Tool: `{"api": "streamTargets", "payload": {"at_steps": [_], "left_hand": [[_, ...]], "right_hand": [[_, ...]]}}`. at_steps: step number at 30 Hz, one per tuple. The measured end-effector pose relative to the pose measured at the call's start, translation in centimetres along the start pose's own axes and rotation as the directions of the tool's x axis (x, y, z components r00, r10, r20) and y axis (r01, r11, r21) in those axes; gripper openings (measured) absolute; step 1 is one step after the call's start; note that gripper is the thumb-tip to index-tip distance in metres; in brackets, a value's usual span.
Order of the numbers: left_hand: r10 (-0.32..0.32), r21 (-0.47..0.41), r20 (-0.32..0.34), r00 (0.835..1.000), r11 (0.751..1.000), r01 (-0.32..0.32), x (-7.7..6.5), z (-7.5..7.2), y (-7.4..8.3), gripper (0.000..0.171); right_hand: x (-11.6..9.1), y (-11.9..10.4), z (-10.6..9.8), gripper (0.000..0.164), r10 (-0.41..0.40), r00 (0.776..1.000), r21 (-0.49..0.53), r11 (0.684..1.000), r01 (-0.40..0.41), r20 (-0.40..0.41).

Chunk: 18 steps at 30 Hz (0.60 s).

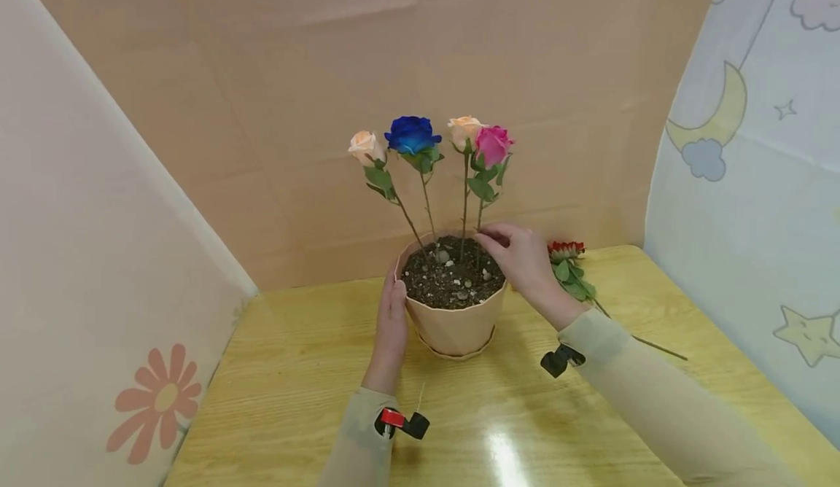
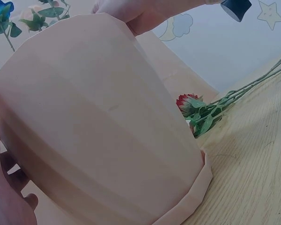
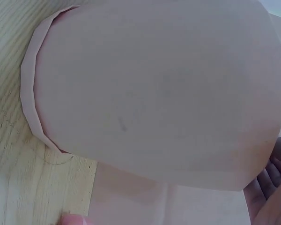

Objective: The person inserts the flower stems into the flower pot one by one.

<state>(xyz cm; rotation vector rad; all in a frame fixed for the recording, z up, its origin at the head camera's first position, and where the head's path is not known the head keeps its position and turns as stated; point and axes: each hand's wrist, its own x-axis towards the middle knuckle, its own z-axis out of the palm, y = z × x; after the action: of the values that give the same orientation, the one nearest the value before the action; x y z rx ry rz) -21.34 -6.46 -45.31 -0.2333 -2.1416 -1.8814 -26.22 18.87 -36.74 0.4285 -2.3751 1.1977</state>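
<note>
A pale peach flowerpot (image 1: 453, 330) filled with dark soil (image 1: 446, 286) stands on its saucer. My left hand (image 1: 391, 319) holds the pot's left side, fingers reaching around its outer wall; some fingers show beyond the wall in the left wrist view. With thumb and fingertips, my right hand (image 1: 521, 261) pinches the low stem of the pink rose (image 1: 494, 144) just above the soil. Beside it in the pot stand a blue rose (image 1: 413, 135) and two peach roses, one at left (image 1: 366, 147) and one behind the pink (image 1: 463, 130). The pot blocks most of the right wrist view.
Right of the pot, a red rose (image 1: 566, 249) lies on the wooden table (image 1: 295, 370), its stem partly behind my right forearm; more than one stem shows in the left wrist view. A peach cloth (image 1: 275, 108) hangs behind, with patterned cloths at both sides.
</note>
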Motion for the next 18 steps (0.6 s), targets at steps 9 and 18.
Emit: {"api": "streamTargets", "payload": {"at_steps": [9, 18], "left_hand": [[0.021, 0.019, 0.012, 1.0, 1.0, -0.021, 0.02, 0.0, -0.07, 0.058], [0.024, 0.011, 0.016, 1.0, 1.0, -0.024, 0.12, 0.01, -0.22, 0.057]], "right_hand": [[0.1, -0.04, -0.41, 0.03, 0.032, 0.999, 0.018, 0.999, -0.032, 0.002], [0.4, 0.36, -0.51, 0.022, 0.033, 0.999, 0.025, 0.999, -0.032, -0.028]]}}
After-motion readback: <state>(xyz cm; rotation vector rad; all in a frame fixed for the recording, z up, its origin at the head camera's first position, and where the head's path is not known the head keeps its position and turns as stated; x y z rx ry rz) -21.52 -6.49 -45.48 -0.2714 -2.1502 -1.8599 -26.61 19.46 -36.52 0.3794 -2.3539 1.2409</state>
